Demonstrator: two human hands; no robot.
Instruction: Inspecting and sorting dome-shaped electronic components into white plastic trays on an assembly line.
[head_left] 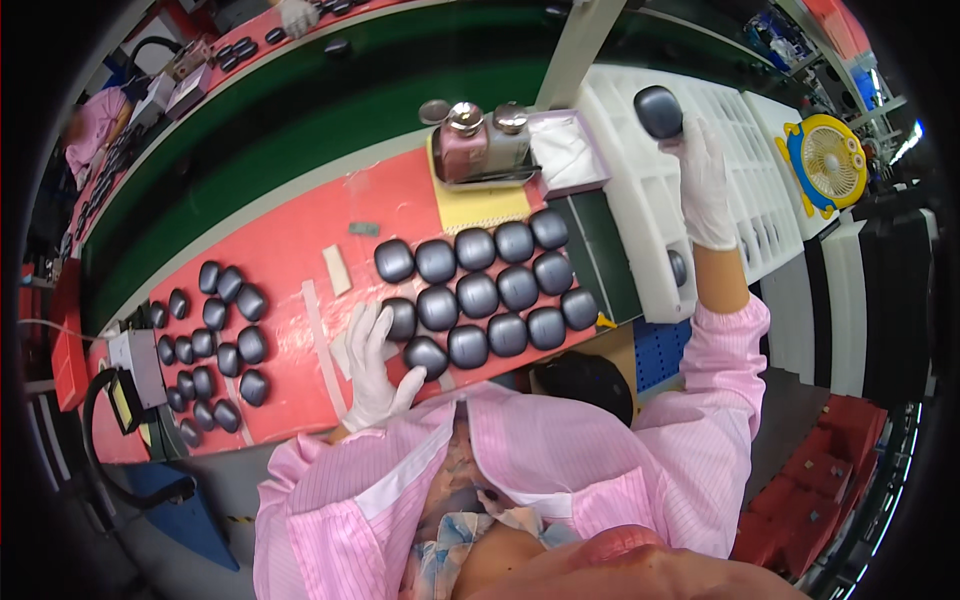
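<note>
My right hand (703, 185), in a white glove, grips a dark glossy rounded case (658, 112), like an earbud case, at its fingertips. It holds the case above a white compartment tray (620, 190). On the red mat, my gloved left hand (375, 372) rests with fingers and thumb spread at the left end of three rows of similar cases. Its fingers touch the middle-row end case (399, 320), and its thumb is beside the front-row end case (427, 357). Another case (677, 267) lies in a tray compartment near my right forearm.
More loose cases (229, 357) lie at the mat's left. Behind the rows stand metal-topped dispenser bottles (463, 150) on a yellow pad (485, 208), and a box of white wipes (566, 150). A yellow-and-blue fan (829, 166) is beyond the tray. Another person (97, 135) sits far left.
</note>
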